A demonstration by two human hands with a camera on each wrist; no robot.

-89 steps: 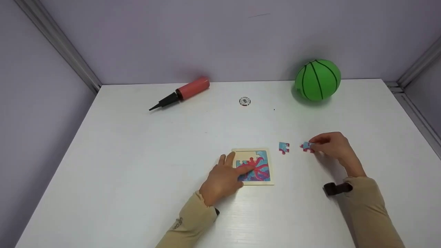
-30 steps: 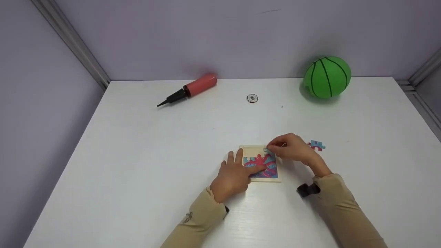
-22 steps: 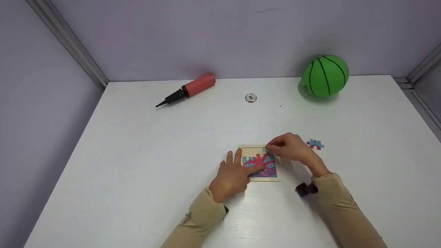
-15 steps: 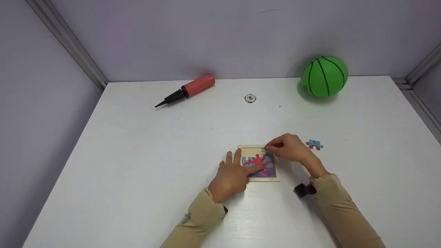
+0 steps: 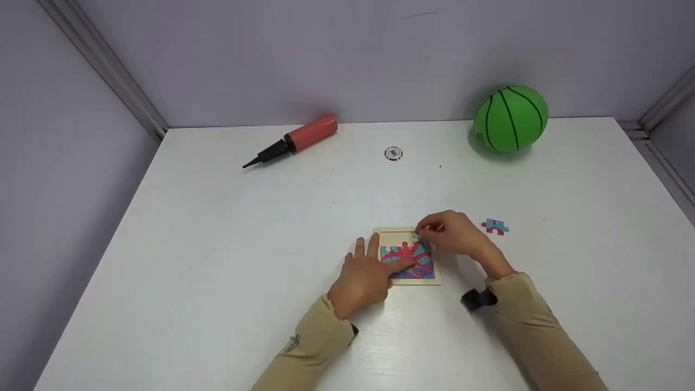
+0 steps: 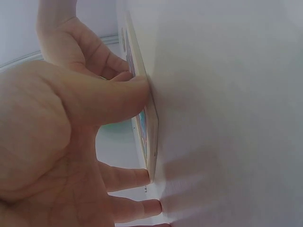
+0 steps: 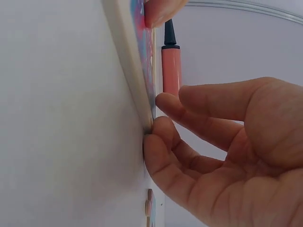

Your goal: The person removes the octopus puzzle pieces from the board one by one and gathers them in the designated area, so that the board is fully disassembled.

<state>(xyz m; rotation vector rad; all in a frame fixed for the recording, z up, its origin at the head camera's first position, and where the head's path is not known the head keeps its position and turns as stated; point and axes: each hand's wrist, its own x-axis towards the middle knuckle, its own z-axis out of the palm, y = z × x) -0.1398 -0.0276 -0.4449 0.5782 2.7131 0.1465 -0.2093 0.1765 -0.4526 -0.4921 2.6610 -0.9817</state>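
Pale wood frames the square puzzle board [image 5: 407,260] with its red octopus on blue, lying flat on the white tabletop [image 5: 217,260] at about six o'clock from the tabletop's middle. The left hand [image 5: 362,279] rests at the board's nine o'clock side: its thumb presses down on the picture, and its straight fingers [image 6: 125,177] lie on the tabletop against the board's edge, as the left wrist view shows. The right hand [image 5: 456,236] sits at the board's one o'clock corner, fingers [image 7: 189,111] curled in and their tips together at that corner, where a small blue puzzle piece [image 5: 418,237] barely shows beneath them. The fingertips appear to pinch that piece, though most of it is hidden. A strip of bare wood shows along the board's twelve o'clock edge.

A loose blue and red jigsaw piece [image 5: 494,226] lies flat on the tabletop at three o'clock from the right hand, near it but apart. Far back, at eleven o'clock from the board, lies a red cylindrical hand pump with a black nozzle [image 5: 293,140]. A small round black and white disc [image 5: 393,153] sits at twelve o'clock, and a green ball with black seams [image 5: 510,118] rests at one o'clock, by the lilac back wall [image 5: 347,54].
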